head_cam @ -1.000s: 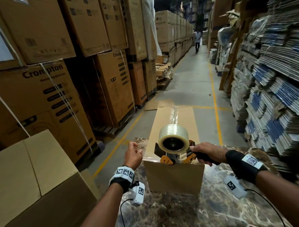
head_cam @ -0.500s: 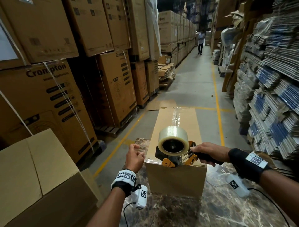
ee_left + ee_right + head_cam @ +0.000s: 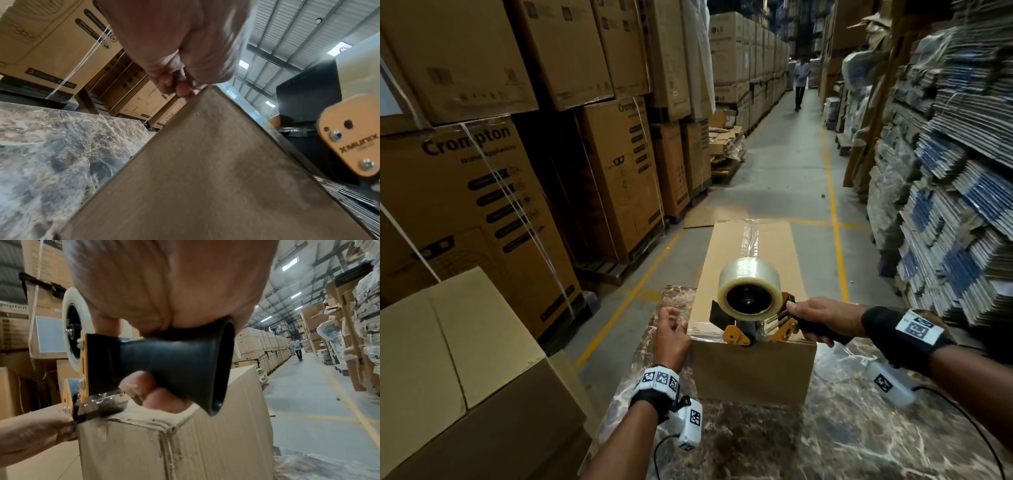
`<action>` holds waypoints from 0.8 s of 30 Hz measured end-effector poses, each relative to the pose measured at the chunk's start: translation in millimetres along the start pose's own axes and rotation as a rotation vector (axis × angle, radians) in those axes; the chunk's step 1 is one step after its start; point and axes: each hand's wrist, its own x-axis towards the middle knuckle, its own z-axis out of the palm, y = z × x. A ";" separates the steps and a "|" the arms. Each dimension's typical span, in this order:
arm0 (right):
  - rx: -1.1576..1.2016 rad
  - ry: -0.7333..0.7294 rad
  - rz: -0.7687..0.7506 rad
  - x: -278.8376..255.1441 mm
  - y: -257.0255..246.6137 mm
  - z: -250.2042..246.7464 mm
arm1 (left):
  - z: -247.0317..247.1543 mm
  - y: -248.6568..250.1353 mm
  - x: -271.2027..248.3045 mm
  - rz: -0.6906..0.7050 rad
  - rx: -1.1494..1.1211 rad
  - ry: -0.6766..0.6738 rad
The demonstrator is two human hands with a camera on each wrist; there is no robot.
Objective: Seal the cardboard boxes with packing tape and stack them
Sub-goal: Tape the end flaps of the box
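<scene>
A long cardboard box point(image 3: 722, 260) lies on the marble table point(image 3: 859, 428), with clear tape running down the middle of its top. A tape dispenser point(image 3: 750, 329) with a clear roll point(image 3: 748, 287) sits at the box's near top edge. My right hand point(image 3: 815, 315) grips its black handle point(image 3: 174, 366). My left hand point(image 3: 671, 332) is at the box's near left corner, its fingers point(image 3: 179, 87) curled and pinching the shiny tape strip that runs along that edge to the dispenser point(image 3: 349, 142). The box's front face point(image 3: 205, 443) is bare.
A large cardboard box point(image 3: 448, 377) stands low at my left, beside the table. Strapped carton stacks point(image 3: 482, 205) line the left of the aisle, and piles of flattened cardboard point(image 3: 945, 205) line the right. A person point(image 3: 800, 82) walks far down the aisle.
Almost nothing has changed: both hands and the dispenser stay at the box's near edge. My view has shifted a little, and the distant person has come slightly nearer.
</scene>
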 end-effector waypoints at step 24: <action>-0.241 -0.031 0.014 -7.4 -17.0 -0.6 | 2.9 19.9 0.8 -0.249 0.043 0.065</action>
